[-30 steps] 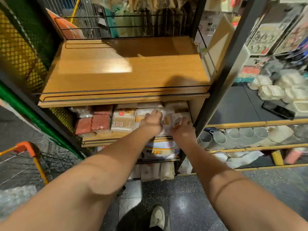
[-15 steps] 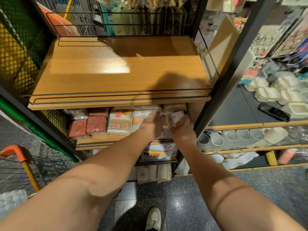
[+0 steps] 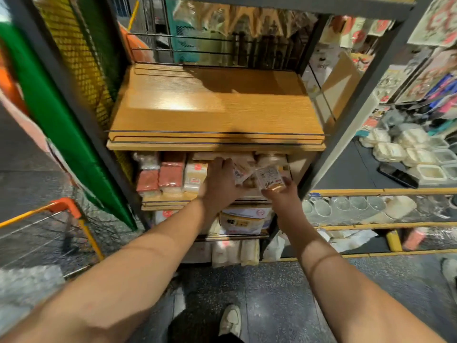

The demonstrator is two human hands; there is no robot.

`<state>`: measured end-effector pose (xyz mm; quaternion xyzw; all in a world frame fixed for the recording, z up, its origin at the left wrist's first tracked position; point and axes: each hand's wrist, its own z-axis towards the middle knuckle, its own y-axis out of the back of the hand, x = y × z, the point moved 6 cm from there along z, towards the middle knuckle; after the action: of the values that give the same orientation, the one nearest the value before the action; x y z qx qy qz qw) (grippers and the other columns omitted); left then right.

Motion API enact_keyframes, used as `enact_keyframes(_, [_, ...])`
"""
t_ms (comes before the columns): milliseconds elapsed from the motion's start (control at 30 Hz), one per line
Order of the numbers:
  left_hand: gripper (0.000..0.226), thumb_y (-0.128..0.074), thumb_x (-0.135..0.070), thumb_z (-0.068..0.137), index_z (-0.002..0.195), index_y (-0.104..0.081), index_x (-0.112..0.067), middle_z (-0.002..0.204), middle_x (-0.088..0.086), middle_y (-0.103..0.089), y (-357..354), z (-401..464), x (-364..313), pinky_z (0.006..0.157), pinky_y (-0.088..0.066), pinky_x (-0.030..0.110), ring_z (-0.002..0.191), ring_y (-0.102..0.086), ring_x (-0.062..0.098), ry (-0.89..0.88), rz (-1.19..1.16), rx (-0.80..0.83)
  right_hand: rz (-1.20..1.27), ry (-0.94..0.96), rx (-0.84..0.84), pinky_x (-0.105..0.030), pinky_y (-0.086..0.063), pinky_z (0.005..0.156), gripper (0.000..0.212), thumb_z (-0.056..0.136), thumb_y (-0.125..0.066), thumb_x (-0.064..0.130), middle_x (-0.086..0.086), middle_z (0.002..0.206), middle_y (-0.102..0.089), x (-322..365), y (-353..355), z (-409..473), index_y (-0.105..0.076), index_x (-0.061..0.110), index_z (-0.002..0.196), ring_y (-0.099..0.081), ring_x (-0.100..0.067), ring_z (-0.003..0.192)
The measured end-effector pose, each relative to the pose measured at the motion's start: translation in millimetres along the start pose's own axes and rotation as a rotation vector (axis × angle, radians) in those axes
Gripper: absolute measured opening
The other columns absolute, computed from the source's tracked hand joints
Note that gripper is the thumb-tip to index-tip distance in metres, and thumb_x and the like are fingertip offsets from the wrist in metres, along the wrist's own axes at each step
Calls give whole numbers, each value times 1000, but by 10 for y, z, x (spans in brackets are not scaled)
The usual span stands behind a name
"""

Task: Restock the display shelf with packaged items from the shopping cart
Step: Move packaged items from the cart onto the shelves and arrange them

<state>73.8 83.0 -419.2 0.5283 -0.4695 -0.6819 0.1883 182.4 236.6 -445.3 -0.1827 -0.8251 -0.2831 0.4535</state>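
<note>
Now, from the head view, both hands reach into the second level of the display shelf (image 3: 215, 144), under its bare wooden top board. The right hand (image 3: 282, 196) grasps a small labelled packet (image 3: 269, 178) from below; the packet stands tilted above the curled fingers, at the right end of the row. The left hand (image 3: 218, 181) lies with flat, released fingers on the packets (image 3: 243, 169) just beside it. An orange-handled shopping cart (image 3: 64, 206) stands at the left.

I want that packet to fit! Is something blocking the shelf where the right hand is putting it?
Yes. The right hand holds a packet at the shelf front, but other packets already crowd that spot, and the left hand rests on them.
</note>
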Motion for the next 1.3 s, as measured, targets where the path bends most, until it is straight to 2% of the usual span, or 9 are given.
enact_keyframes(167, [34, -67, 3, 79, 111, -60, 5, 91, 19, -62, 885, -910, 645, 65, -38, 17, 85, -63, 17, 182, -373, -85, 61, -21, 338, -43, -57, 82, 59, 83, -72, 5, -8, 115, -59, 95, -779, -723, -41, 29, 126, -62, -27, 102])
enact_keyframes(267, [19, -72, -16, 77, 91, -60, -13, 87, 18, -60, 1272, -1445, 1374, 68, -44, 33, 80, -59, 30, 318, -336, -210, -8, -13, 500, -40, -57, 70, 55, 88, -62, -4, -10, 115, -56, 121, -1431, -1240, -37, 25, 127, -61, -27, 97])
enact_keyframes(433, [54, -71, -34, 78, 121, -53, -7, 122, 16, -53, 1799, -2373, 2445, 86, -46, 32, 108, -56, 32, 577, -311, -175, -370, 152, 672, -34, -50, 71, 56, 88, -61, 0, -10, 112, -53, 158, -2596, -2041, -33, 22, 133, -57, -21, 82])
enact_keyframes(567, [42, -62, -38, 80, 113, -61, -12, 115, 13, -55, 2180, -3070, 3021, 93, -47, 40, 106, -53, 31, 674, -340, -215, -573, 340, 766, -27, -50, 73, 57, 92, -62, 3, -22, 118, -57, 136, -3355, -2693, -32, 5, 140, -59, -37, 102])
enact_keyframes(700, [54, -64, -28, 87, 134, -46, -7, 133, 13, -44, 2318, -3785, 3763, 100, -37, 36, 123, -40, 28, 850, -354, -240, -575, 258, 880, -43, -52, 92, 62, 78, -77, 25, -2, 109, -63, -65, -4076, -3262, -42, 16, 129, -64, -21, 98])
enact_keyframes(833, [65, -63, -45, 87, 142, -44, -17, 140, 11, -44, 2296, -4228, 4267, 103, -40, 37, 131, -39, 30, 1004, -425, -274, -619, 179, 964, -45, -52, 92, 67, 56, -77, 35, -8, 110, -65, -403, -4570, -3406, -55, 17, 117, -64, -23, 99])
enact_keyframes(1000, [75, -67, -46, 80, 140, -41, -10, 135, 13, -43, 2170, -4629, 4712, 100, -45, 40, 120, -47, 30, 1227, -344, -236, -573, 5, 1004, -28, -39, 67, 35, 88, -67, 18, -5, 110, -66, -598, -4956, -3648, -59, 20, 123, -55, -16, 84])
enact_keyframes(1200, [78, -65, -50, 79, 143, -39, -13, 143, 10, -41, 1932, -4692, 4994, 111, -36, 43, 132, -37, 28, 1338, -269, -199, -678, -22, 1069, -21, -41, 53, 41, 88, -71, 32, -8, 110, -63, -851, -5357, -3667, -52, 14, 119, -52, -11, 70])
enact_keyframes(1300, [81, -64, -55, 79, 143, -39, -12, 143, 10, -41, 1859, -4653, 5092, 111, -35, 45, 132, -37, 28, 1381, -254, -215, -676, -12, 1086, -27, -42, 62, 49, 81, -75, 40, -8, 115, -65, -875, -5610, -3576, -54, 15, 117, -56, -15, 80])
